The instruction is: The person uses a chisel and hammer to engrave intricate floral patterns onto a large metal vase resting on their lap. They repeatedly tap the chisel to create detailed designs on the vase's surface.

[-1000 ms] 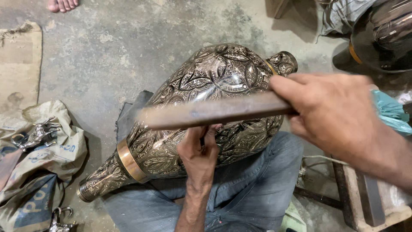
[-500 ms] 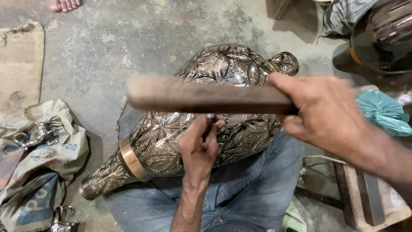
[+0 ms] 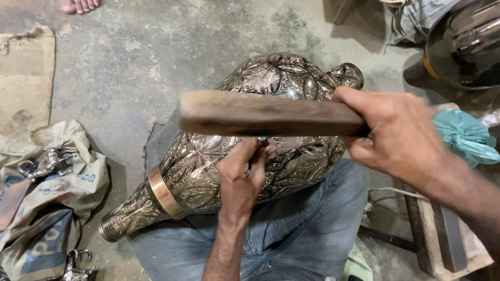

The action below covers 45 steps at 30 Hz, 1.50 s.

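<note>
From up here I see the engraved metal vase lying on its side across my lap, on the blue jeans, with its narrow foot pointing down to the left above the concrete floor and its small mouth up to the right. A copper-coloured band rings the waist between body and foot.

My left hand sits on the belly of the vase, fingers pinched shut around a small steel chisel; only its top end shows, so I cannot tell exactly where the tip meets the surface. My right hand is wrapped fully closed on one end of a flat wooden mallet, which is raised just above the chisel head, roughly level.

I judge the vase to be heavy and rigid, sheet metal with a polished, patterned skin that would be slippery under bare fingers and would roll readily on its rounded body. The engraved surface looks liable to dent or scratch from a stray blow. The safest places to take hold seem to be the banded waist, where it narrows, and the neck near the mouth; the broad belly offers nothing to close around.

To the left lies a printed sack with small metal pieces on it; a teal plastic bag sits at the right.
</note>
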Each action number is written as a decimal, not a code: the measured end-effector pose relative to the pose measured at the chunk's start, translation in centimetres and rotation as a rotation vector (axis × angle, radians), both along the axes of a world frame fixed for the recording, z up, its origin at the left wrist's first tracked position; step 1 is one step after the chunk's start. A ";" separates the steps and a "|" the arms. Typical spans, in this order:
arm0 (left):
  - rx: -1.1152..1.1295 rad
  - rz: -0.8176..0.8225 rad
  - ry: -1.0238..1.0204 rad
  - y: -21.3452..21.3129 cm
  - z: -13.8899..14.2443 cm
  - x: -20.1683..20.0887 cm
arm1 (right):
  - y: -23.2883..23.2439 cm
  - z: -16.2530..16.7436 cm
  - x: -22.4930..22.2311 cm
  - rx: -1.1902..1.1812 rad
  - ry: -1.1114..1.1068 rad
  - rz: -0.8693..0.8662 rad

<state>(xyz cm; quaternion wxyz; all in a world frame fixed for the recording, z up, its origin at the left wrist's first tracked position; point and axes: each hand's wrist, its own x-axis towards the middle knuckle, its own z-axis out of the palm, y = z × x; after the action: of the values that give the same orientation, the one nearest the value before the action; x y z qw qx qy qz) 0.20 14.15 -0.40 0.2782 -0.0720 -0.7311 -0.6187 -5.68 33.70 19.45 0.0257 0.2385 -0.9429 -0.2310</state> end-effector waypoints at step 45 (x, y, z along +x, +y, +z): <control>0.158 -0.012 -0.058 0.0 0.5 1.0 | 1.2 0.7 0.3 0.218 -0.286 -0.319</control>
<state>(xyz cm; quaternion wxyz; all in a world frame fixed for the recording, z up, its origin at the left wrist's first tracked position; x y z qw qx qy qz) 1.15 14.18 0.13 0.2579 -0.0360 -0.6873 -0.6781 -5.37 34.91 20.19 -0.1710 0.1182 -0.9321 -0.2966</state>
